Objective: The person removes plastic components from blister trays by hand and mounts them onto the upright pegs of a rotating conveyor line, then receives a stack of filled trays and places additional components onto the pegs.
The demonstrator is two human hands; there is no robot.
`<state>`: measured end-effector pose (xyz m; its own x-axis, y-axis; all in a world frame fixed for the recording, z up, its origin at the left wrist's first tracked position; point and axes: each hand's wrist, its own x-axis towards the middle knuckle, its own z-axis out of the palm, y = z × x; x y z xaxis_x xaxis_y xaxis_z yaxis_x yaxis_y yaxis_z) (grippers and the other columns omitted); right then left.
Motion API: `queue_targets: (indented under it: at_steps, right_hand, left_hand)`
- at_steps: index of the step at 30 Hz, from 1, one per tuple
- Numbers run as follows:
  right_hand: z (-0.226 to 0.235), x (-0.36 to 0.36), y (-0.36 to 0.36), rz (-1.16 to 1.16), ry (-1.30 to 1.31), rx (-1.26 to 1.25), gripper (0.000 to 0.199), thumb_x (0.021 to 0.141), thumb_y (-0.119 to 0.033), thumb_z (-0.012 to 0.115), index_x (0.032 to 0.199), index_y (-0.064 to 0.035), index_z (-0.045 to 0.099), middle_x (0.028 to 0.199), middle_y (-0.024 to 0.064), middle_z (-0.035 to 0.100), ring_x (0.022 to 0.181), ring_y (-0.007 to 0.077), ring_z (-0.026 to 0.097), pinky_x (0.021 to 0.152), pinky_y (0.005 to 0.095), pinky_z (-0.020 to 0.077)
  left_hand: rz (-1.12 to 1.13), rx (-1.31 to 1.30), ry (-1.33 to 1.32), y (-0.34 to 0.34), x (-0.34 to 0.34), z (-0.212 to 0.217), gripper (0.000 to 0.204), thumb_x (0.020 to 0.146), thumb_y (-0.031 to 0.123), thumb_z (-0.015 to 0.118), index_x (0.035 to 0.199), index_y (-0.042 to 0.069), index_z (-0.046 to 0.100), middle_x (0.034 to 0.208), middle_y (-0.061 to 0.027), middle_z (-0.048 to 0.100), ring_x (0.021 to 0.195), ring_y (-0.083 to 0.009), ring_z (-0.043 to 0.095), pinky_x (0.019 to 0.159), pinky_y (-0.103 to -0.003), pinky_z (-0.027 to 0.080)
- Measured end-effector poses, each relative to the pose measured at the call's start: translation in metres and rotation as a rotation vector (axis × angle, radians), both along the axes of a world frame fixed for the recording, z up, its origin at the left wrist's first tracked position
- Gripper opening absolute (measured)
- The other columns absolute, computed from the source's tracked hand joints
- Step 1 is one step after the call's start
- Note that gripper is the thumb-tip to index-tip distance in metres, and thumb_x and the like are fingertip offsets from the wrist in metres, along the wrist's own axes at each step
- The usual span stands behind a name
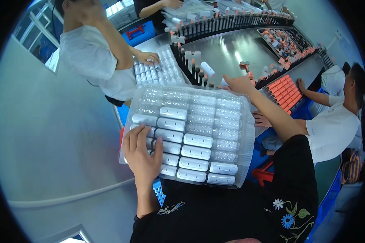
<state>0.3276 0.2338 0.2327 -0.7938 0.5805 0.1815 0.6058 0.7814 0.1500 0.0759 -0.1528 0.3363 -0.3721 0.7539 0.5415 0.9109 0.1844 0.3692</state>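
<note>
A clear plastic blister tray (247,150) lies in front of me, with glossy white oval casings (197,139) seated in part of its pockets. Over the tray's left side, my left hand (144,152) rests with its fingers bent on the casings and its thumb apart, gripping none that I can see. My right hand (239,85) reaches beyond the tray's far edge, by the conveyor. A small white piece (224,82), apparently another casing, shows at its fingers, mostly hidden by them. Close by, a white casing (207,69) leans on the black pegs (197,73).
A curved line of pegs runs round a metal table (231,50). At the left, a person's hand (147,57) is on another clear tray (169,67). To the right, a co-worker sits beside a tray of orange parts (287,95). A bin of mixed parts (280,44) stands farther back.
</note>
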Motion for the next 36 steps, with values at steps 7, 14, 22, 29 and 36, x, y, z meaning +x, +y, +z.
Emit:
queue_targets:
  at_steps: [7,14,22,29,36]
  right_hand:
    - [0.049,-0.068,0.002,0.017,-0.149,-0.704,0.050,0.106,-0.046,0.047,0.134,-0.0045,0.046,0.109,0.0267,0.071,0.101,0.0433,0.069,0.087,0.0534,0.0530]
    - [0.161,-0.122,-0.091,0.200,0.408,-0.755,0.040,0.097,-0.033,0.067,0.124,-0.0044,0.063,0.111,0.0172,0.071,0.098,0.0321,0.072,0.084,0.0463,0.0559]
    - [0.149,-0.164,-0.213,0.627,-0.043,-0.330,0.020,0.075,-0.014,0.072,0.089,-0.0006,0.074,0.101,0.0205,0.072,0.084,0.0352,0.073,0.061,0.0477,0.0565]
    - [0.148,-0.158,-0.191,0.617,-0.001,-0.435,0.014,0.068,-0.011,0.073,0.080,-0.0038,0.076,0.078,0.0147,0.072,0.067,0.0347,0.072,0.054,0.0472,0.0541]
    - [0.175,-0.077,-0.161,0.416,0.604,-0.368,0.053,0.079,-0.026,0.074,0.127,-0.0077,0.063,0.111,0.0206,0.068,0.094,0.0358,0.069,0.078,0.0469,0.0564]
  left_hand:
    - [0.022,0.013,-0.017,-0.005,0.000,0.002,0.038,0.081,0.015,0.078,0.115,0.002,0.069,0.124,-0.0132,0.066,0.118,-0.0363,0.058,0.102,-0.046,0.044]
    - [0.027,0.033,-0.015,-0.005,-0.002,0.001,0.036,0.082,0.015,0.078,0.114,0.002,0.068,0.122,-0.0131,0.067,0.117,-0.0366,0.059,0.100,-0.047,0.046]
    - [0.037,-0.006,-0.011,-0.008,0.001,0.004,0.051,0.083,0.008,0.071,0.132,-0.001,0.059,0.122,-0.0205,0.064,0.116,-0.0414,0.057,0.103,-0.048,0.042]
    - [-0.012,-0.027,0.010,0.007,0.011,0.001,0.048,0.085,0.007,0.067,0.131,-0.004,0.058,0.122,-0.0203,0.063,0.116,-0.0412,0.056,0.104,-0.050,0.042]
    - [0.000,-0.031,0.024,-0.002,0.002,-0.002,0.047,0.084,0.009,0.068,0.129,-0.001,0.059,0.122,-0.0194,0.063,0.117,-0.0403,0.056,0.104,-0.050,0.041]
